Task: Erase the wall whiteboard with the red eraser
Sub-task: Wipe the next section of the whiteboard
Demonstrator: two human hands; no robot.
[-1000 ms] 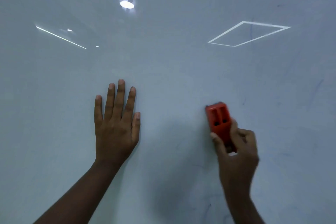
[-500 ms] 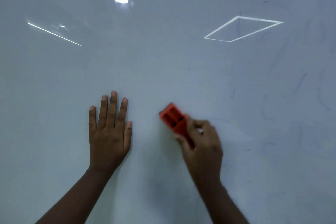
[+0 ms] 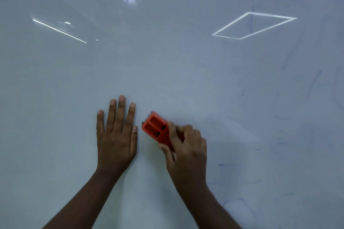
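From the head view, my right hand (image 3: 186,147) gripped the red eraser (image 3: 156,128), fingers and thumb curled round its rear half, with its face against the whiteboard (image 3: 167,61). The eraser lay tilted, its free end pointing up and left, just beside the thumb of my left hand (image 3: 116,134) but not touching it. My left hand lay flat on the board, fingers straight and close together, holding nothing. Faint blue marker traces (image 3: 314,82) showed well to the right of the eraser and below it on that side; the board left of my left hand looked clean. The risk, as I judged it: a further leftward stroke would knock the eraser into my braced thumb. Also, those right-hand smears could be missed altogether.
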